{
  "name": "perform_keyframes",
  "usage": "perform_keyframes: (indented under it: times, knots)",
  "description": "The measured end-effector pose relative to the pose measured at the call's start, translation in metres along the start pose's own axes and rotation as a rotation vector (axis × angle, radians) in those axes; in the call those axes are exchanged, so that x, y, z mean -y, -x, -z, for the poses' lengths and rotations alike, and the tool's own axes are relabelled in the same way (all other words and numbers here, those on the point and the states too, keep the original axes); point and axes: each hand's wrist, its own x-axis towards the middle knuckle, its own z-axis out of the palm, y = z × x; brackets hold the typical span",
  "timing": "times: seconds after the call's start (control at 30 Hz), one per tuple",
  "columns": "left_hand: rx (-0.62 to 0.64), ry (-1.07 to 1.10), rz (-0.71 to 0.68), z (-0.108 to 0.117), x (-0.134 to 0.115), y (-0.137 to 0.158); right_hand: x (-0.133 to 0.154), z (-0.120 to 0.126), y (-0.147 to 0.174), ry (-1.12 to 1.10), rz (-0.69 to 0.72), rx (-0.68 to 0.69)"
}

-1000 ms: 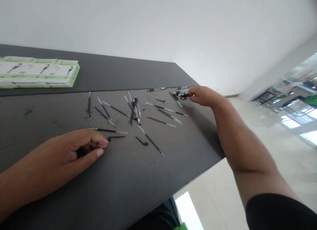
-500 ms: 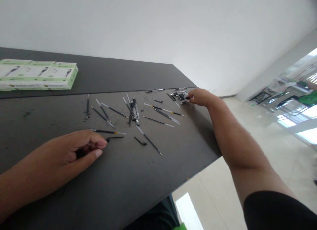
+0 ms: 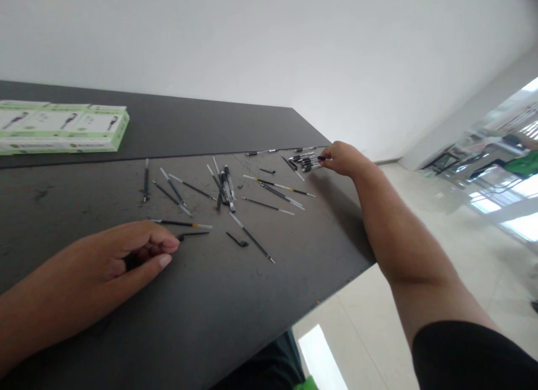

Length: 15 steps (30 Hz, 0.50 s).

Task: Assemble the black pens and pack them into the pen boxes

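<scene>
My right hand [image 3: 339, 157] reaches to the far right of the table, its fingertips pinching a pen whose dark part [image 3: 321, 158] shows. The rest of that pen is hidden by the fingers. Just left of them lies a cluster of clear pens with black grips [image 3: 310, 164]. My left hand [image 3: 134, 255] rests on the near left of the table, fingers loosely curled and thumb apart, with nothing visible in it. Close to its fingertips are a black pen clip [image 3: 195, 233] and an ink refill [image 3: 180, 223].
Several refills [image 3: 252, 238] lie scattered across the grey table [image 3: 202, 323], around a small group of pens [image 3: 227, 188]. Another loose clip [image 3: 237, 240] is near the front. Green-and-white boxes [image 3: 96, 143] stand at the back left. The table's edge drops to a pale floor on the right.
My right hand has risen slightly, and the pen that lay just below its fingers is no longer on the table there. The left hand stays in place; the view has shifted a little.
</scene>
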Motion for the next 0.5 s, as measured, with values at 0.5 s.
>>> perform_keyframes:
  times: [0.5]
  knots:
    - [0.017,0.037,0.014,0.002,-0.007,0.002,0.012,-0.005,0.001,-0.069,0.133,0.087]
